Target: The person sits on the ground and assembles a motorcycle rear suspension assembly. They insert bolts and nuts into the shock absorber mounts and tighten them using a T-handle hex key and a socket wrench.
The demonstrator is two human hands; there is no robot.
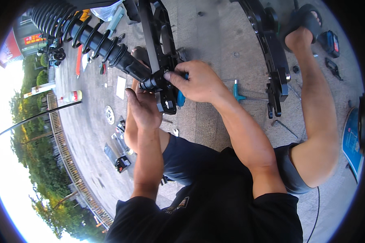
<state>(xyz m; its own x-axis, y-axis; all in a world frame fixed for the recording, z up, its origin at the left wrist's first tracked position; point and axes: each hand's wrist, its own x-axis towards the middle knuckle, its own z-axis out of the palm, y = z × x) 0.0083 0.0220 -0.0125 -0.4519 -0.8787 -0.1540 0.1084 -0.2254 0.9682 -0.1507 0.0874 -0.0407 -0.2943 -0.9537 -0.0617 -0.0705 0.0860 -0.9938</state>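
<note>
Curled in at the black frame piece [166, 98], the right hand [196, 81] had its thumb against the metal, other fingers mostly tucked from sight; a blue handle [181, 98] peeked out just below, and whether they were clamped on it, you couldn't tell! Over to the left hand [147, 111]: thumb apart, fingertips lost behind the shock absorber [129, 67], its hold unreadable too. That shock absorber's lower end met the frame piece between both hands, its coiled top cut off. Farther out, a teal T-handled key [237, 93] lay on the pavement [207, 121].
</note>
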